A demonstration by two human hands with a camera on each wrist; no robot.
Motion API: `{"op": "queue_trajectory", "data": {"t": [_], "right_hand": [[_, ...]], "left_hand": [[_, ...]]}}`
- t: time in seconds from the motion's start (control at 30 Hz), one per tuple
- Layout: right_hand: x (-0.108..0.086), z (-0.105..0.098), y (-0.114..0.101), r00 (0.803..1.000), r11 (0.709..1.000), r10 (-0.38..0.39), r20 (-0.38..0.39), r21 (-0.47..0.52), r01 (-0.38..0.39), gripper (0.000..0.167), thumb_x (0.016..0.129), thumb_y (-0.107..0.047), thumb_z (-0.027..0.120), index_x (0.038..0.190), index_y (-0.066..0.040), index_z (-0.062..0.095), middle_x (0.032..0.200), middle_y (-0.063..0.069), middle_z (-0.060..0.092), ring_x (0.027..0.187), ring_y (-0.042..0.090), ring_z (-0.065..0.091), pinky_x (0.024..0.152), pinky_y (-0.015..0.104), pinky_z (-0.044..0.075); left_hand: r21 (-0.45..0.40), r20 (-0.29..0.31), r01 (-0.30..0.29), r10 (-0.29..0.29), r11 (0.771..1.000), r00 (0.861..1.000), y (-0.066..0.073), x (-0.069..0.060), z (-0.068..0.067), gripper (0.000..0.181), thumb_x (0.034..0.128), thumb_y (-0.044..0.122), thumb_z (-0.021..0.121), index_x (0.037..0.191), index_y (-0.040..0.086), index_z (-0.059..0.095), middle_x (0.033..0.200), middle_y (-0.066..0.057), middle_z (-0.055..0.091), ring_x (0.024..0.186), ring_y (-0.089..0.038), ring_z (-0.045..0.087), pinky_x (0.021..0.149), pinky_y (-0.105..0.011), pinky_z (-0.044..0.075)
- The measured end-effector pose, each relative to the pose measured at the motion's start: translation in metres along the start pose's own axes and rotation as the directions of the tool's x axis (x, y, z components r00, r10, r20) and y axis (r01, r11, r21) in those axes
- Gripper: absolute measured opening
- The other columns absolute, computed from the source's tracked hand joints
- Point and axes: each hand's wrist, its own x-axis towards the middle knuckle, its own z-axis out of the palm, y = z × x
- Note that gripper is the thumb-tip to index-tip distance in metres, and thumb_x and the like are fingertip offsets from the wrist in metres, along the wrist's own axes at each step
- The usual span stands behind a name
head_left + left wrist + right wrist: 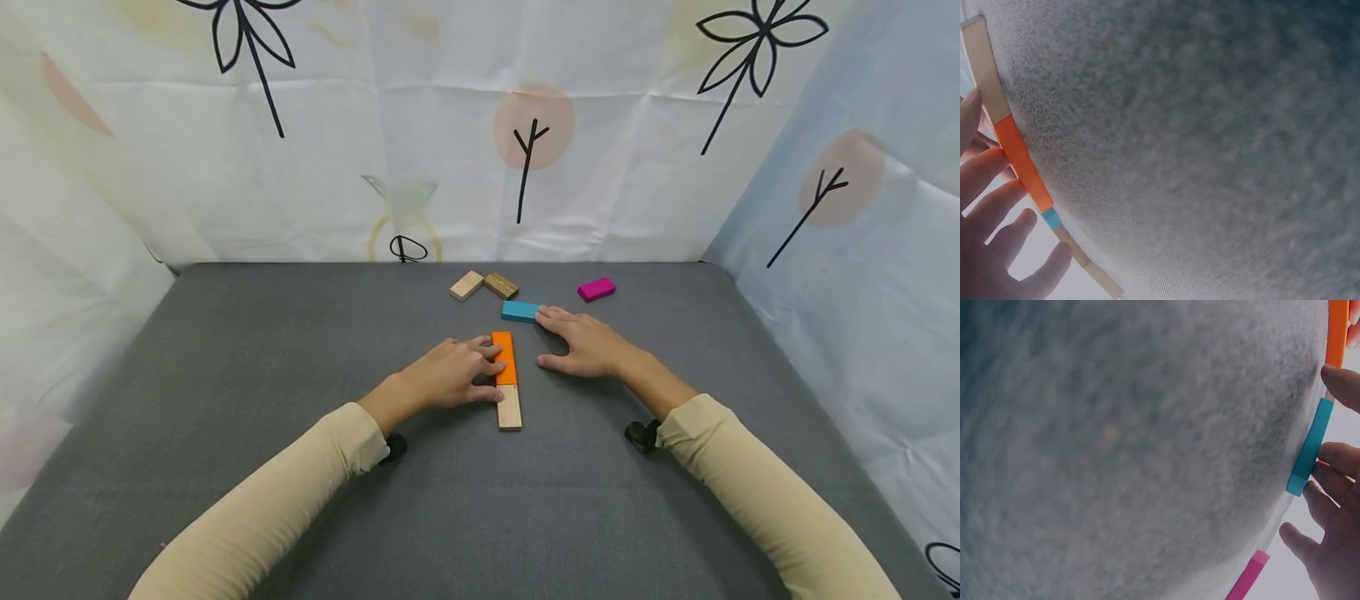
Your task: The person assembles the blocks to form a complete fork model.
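Orange block (507, 354), blue block (519, 311) — fingers (489, 367) against both

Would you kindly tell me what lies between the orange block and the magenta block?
The blue block and part of the right hand, as the head view shows.

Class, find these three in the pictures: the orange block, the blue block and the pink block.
Orange block (509, 357): head view, middle of its top face.
Blue block (520, 309): head view, its top face.
Pink block (597, 288): head view, its top face.
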Motion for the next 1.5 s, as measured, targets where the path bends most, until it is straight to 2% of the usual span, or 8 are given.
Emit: {"op": "queue_trajectory", "data": {"t": [0.5,1.1,1.33,1.5], "right_hand": [[0.009,0.002,-0.010,0.998,0.993,-0.061,0.007,0.105,0.060,0.075,0.094,-0.041,0.065,0.153,-0.004,0.038,0.159,0.016,0.032,0.145,0.037,0.031,0.112,0.060,0.029],[0.019,0.006,-0.016,0.996,0.971,-0.091,0.021,0.222,0.084,0.070,0.092,-0.035,0.068,0.151,-0.007,0.043,0.159,0.011,0.035,0.146,0.033,0.030,0.112,0.060,0.028],[0.020,0.004,-0.022,0.995,0.973,-0.096,0.012,0.211,0.092,0.066,0.093,-0.035,0.068,0.148,-0.005,0.049,0.156,0.013,0.039,0.144,0.036,0.033,0.111,0.065,0.027],[0.020,0.005,-0.025,0.996,0.978,-0.088,-0.006,0.191,0.088,0.064,0.093,-0.034,0.067,0.146,-0.003,0.050,0.155,0.015,0.041,0.142,0.037,0.036,0.111,0.062,0.029]], "left_hand": [[-0.004,0.002,-0.010,0.010,1.000,1.000,-0.001,-0.001,-0.001,0.058,0.0956,0.050,0.061,0.139,0.012,0.059,0.151,-0.011,0.046,0.145,-0.030,0.035,0.106,-0.058,0.038],[-0.019,0.004,-0.008,0.009,1.000,1.000,0.000,0.000,-0.003,0.057,0.0952,0.048,0.064,0.138,0.011,0.061,0.150,-0.011,0.047,0.144,-0.031,0.035,0.106,-0.060,0.037],[-0.037,0.005,-0.006,0.006,0.999,1.000,-0.001,0.000,-0.002,0.057,0.0950,0.048,0.064,0.139,0.011,0.060,0.150,-0.011,0.046,0.144,-0.031,0.036,0.106,-0.060,0.037],[-0.039,0.001,-0.004,0.004,0.999,1.000,0.000,0.000,-0.002,0.057,0.0951,0.048,0.063,0.139,0.011,0.060,0.150,-0.010,0.046,0.145,-0.029,0.035,0.106,-0.060,0.037]]}}
